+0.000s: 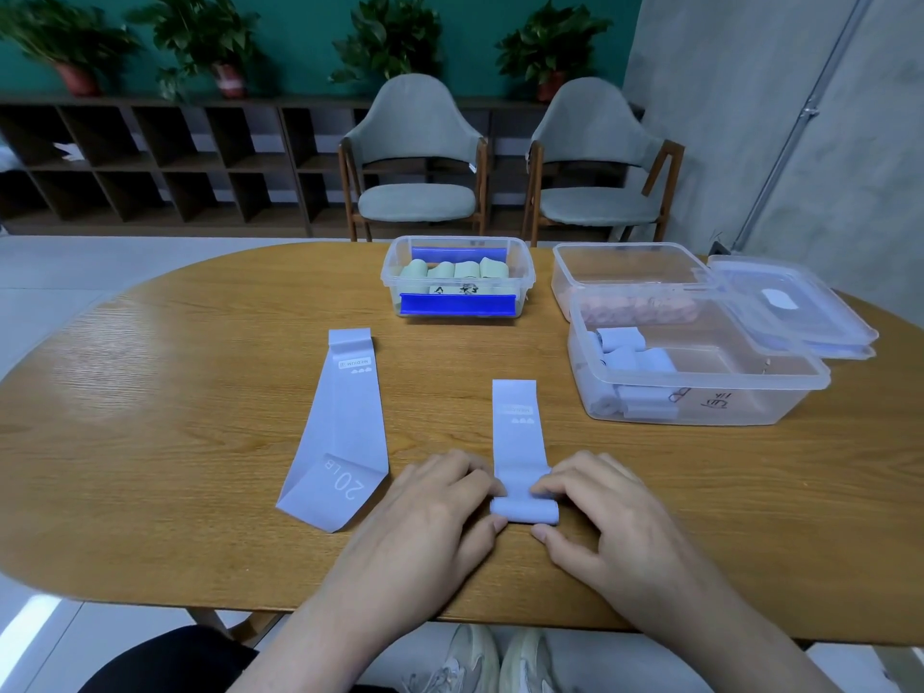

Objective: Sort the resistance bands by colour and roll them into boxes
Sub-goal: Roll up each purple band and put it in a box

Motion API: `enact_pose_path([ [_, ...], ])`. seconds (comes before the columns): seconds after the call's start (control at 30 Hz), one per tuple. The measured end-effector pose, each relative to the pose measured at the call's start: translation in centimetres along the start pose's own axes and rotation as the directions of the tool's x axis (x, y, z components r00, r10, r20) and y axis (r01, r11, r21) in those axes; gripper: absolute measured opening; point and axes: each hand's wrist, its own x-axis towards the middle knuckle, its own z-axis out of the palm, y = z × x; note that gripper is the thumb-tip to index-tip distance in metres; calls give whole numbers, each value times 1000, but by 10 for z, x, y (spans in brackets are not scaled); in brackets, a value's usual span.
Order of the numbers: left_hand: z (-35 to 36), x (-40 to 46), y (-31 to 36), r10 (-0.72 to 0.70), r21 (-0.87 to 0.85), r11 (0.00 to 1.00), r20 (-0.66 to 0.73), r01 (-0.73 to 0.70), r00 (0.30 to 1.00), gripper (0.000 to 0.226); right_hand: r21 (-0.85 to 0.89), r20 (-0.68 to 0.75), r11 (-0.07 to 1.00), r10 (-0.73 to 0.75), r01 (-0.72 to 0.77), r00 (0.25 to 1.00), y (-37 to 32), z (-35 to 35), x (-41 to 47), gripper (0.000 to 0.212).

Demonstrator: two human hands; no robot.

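A lilac resistance band lies lengthwise on the wooden table, its near end wound into a short roll. My left hand pinches the roll's left end and my right hand pinches its right end, thumbs on the near side. A second lilac band, marked 20 LB, lies flat to the left. A clear box at the right holds several rolled lilac bands. Behind it a clear box holds pink rolls. A blue-handled box at the back holds green rolls.
Two clear lids are stacked at the far right of the table. Two grey chairs stand beyond the table, with shelving and potted plants along the back wall. My shoes show under the table's near edge.
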Motion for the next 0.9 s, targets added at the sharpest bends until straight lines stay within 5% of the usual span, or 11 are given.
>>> enact_pose_path([
  [0.9,-1,0,0,-3,-20,1000,1,3,1000,18,12,-28,1000,-21,21,999,4,3,0,20],
])
